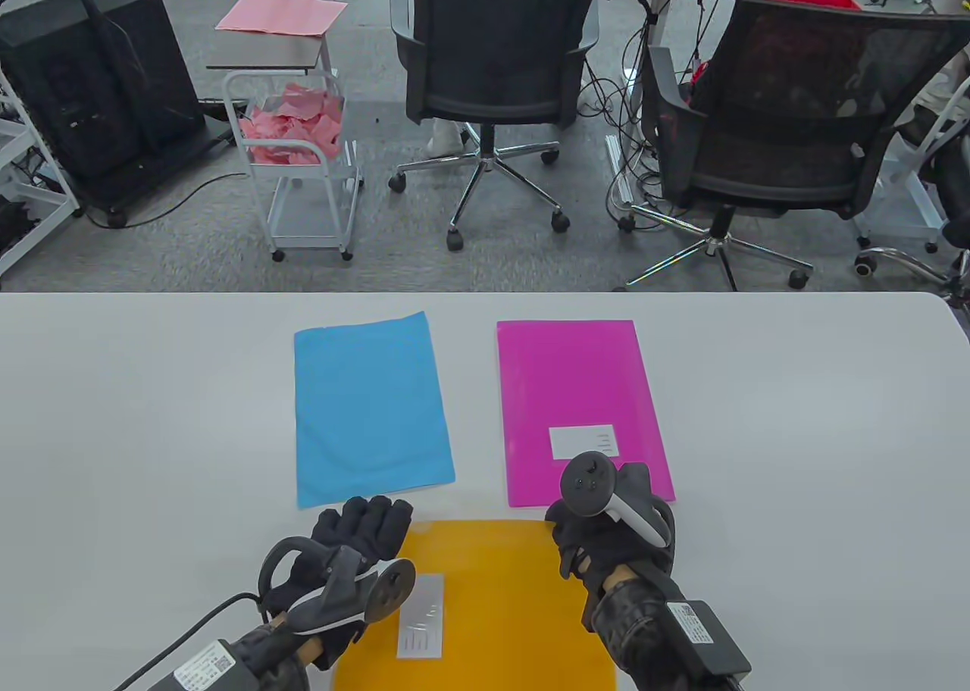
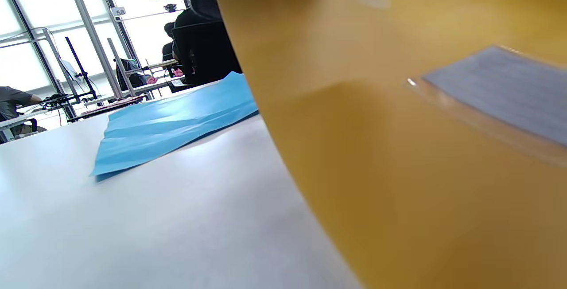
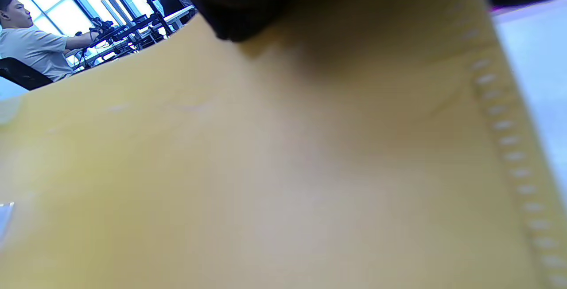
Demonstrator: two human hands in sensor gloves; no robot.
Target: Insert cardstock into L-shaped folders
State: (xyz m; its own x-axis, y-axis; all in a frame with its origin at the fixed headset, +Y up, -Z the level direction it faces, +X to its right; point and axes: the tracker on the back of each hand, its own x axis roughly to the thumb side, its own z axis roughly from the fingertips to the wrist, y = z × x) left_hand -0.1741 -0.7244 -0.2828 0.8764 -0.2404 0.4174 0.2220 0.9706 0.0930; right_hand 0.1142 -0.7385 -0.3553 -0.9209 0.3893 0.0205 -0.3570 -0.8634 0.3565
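Three coloured sheets on the white counter: blue folder far left, magenta folder far right with a white label, orange folder nearest the bottom edge, also labelled. Blue and magenta lie flat, apart from each other; the orange one sits just below the gap between them.

Left hand is at the orange folder's top-left corner, fingers curled over the edge; wrist view shows that corner lifted and bowed off the counter, so it's gripping the folder. Right hand is at the top-right corner, close to the magenta folder's lower edge. Right wrist view shows a dark fingertip on the orange surface, perforated strip along its right edge; can't tell whether it's pinching or just pressing.
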